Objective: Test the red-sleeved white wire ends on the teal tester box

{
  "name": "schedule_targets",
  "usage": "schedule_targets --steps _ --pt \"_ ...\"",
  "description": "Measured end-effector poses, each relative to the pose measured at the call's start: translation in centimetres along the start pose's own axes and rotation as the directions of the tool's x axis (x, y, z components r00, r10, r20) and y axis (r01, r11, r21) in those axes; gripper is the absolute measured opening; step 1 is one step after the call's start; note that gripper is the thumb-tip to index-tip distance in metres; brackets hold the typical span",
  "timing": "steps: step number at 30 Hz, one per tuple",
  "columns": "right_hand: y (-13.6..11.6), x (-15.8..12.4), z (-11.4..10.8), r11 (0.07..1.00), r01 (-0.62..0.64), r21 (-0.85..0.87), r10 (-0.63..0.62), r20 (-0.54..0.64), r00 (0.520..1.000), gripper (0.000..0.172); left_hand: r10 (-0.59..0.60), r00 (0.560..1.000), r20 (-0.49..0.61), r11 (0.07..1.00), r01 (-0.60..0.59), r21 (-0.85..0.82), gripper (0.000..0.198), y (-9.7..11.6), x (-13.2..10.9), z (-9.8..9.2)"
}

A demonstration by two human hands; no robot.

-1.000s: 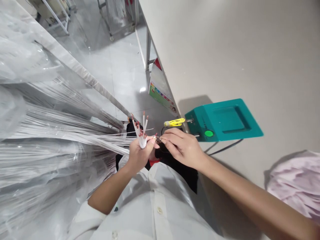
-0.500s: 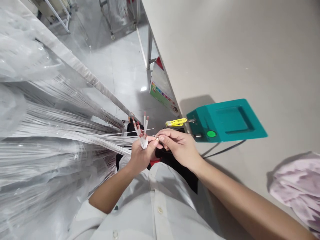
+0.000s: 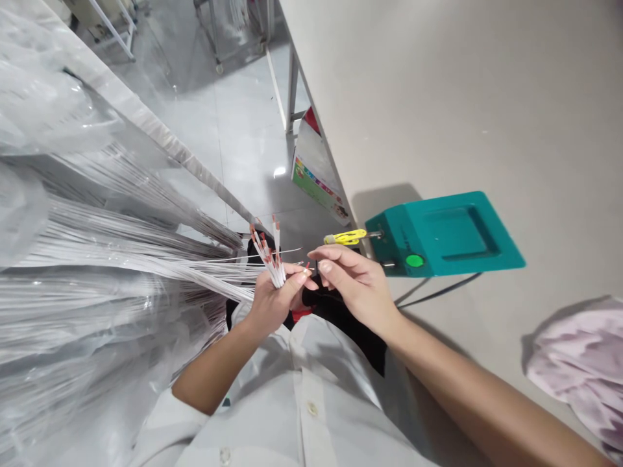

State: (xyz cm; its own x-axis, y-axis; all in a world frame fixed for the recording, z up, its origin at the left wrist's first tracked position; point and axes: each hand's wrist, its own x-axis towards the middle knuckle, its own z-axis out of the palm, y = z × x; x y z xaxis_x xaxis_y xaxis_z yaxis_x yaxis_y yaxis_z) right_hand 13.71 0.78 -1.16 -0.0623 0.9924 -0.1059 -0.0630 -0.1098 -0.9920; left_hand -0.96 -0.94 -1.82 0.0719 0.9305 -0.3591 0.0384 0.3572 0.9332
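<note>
My left hand [image 3: 273,303] is closed round a bunch of thin white wires with red-brown tips [image 3: 269,254], which fan upward out of the fist. My right hand [image 3: 351,285] is right beside it, thumb and forefinger pinched together close to the left fingertips; what it pinches is too small to make out. Long silvery wire strands [image 3: 146,259] stretch in from the left toward my left hand. A teal box with a green button [image 3: 440,235] stands on the table just beyond my right hand, with a yellow-handled piece [image 3: 346,237] sticking out of its left side.
The pale table [image 3: 462,97] fills the right side, its edge running down to my body. A pink cloth [image 3: 577,353] lies at the right. Clear plastic bags of wire [image 3: 53,311] fill the left. A colourful carton [image 3: 316,178] and trolley legs stand on the grey floor.
My right hand has drawn slightly back from my left hand, opening a small gap. The wire bunch has tilted a little to the left.
</note>
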Motion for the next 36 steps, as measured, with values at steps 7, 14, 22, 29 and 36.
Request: schedule_targets --steps 7,14,22,29,36 --pt "0.1 0.2 0.2 0.964 0.144 -0.222 -0.132 0.069 0.989 0.019 0.001 0.999 0.032 0.998 0.001 -0.067 0.025 -0.2 0.0 0.1" --pt "1.4 -0.4 0.0 0.965 0.090 -0.245 -0.070 0.092 0.993 0.020 -0.012 0.999 0.053 0.981 0.021 -0.190 0.027 -0.5 -0.2 0.1" --pt "0.4 0.0 -0.2 0.979 0.147 -0.144 -0.138 0.076 0.988 0.015 -0.019 0.999 0.048 0.991 0.025 -0.129 0.028 -0.3 0.0 0.2" --pt "0.7 -0.4 0.6 0.994 0.105 -0.028 -0.105 -0.018 0.994 0.014 0.011 0.998 0.069 0.972 0.006 -0.235 0.023 -0.8 0.0 0.5" --pt "1.0 -0.5 0.9 0.929 -0.128 0.348 0.083 0.143 0.986 0.014 -0.014 0.975 0.221 0.923 0.098 -0.373 0.022 -0.8 0.4 0.2"
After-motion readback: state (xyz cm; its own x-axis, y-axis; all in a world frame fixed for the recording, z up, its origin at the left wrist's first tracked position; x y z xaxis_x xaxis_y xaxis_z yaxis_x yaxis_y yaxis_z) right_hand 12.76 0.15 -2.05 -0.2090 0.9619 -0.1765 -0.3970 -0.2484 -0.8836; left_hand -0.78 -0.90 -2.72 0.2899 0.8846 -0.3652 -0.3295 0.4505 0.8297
